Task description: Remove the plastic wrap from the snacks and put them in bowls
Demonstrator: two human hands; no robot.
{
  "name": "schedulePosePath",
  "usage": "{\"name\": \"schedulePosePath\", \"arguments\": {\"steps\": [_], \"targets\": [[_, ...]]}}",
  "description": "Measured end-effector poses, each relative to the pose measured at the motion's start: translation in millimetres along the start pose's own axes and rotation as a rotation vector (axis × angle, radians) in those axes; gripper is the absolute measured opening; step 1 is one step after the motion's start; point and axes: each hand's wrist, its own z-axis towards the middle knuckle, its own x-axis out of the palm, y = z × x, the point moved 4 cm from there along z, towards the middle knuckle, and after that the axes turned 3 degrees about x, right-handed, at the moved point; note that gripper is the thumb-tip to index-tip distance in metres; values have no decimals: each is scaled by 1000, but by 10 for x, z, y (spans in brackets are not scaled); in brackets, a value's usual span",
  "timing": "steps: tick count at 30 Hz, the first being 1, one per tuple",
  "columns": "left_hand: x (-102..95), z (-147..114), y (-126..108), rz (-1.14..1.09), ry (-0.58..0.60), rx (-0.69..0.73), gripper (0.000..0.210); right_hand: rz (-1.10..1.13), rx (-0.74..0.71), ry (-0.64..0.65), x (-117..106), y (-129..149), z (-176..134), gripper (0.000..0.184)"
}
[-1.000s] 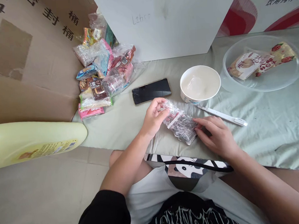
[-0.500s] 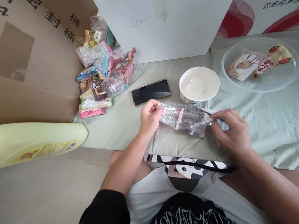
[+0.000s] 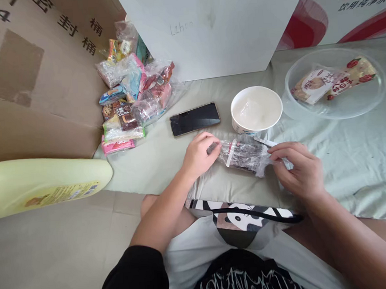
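Note:
Between my hands lies a clear plastic snack packet (image 3: 246,156) with dark contents and a white strip across it. My left hand (image 3: 200,155) has its fingers closed on the packet's left end. At the right end, my right hand (image 3: 298,165) pinches the crinkled plastic between thumb and fingers. Just behind the packet stands a round white paper bowl (image 3: 256,109) with a little clear plastic inside. A thin white strip-like thing (image 3: 262,142) pokes out near my right fingertips; its kind is unclear. Left of the bowl rests a black phone (image 3: 195,119).
A heap of wrapped snacks (image 3: 136,91) sits at the left by a cardboard box (image 3: 46,119). A clear plastic tub (image 3: 339,114) at the right holds two snack packets. A white box (image 3: 214,33) stands behind. A pale yellow bottle (image 3: 43,181) juts in from the left.
My left hand has shifted slightly right, its fingers now further over the packet's end. The packet looks more bunched up. My right hand has barely moved.

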Motion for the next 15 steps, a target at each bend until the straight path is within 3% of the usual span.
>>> {"name": "schedulePosePath", "arguments": {"steps": [3, 9, 11, 12, 15], "targets": [[-55, 8, -20, -39, -65, 50, 14, -3, 41, -99, -68, -48, 10, 20], [-195, 4, -136, -160, -220, 166, 14, 8, 258, -263, -238, -235, -32, 24], [-225, -11, -195, -188, -246, 233, 16, 107, 191, -321, -277, -208, -42, 24], [-238, -24, -230, -184, -260, 279, 18, 140, 112, -290, -266, -165, -34, 25], [-269, -73, -326, -97, -303, 409, 20, 110, -183, 0, -113, 30, 1, 25]]}}
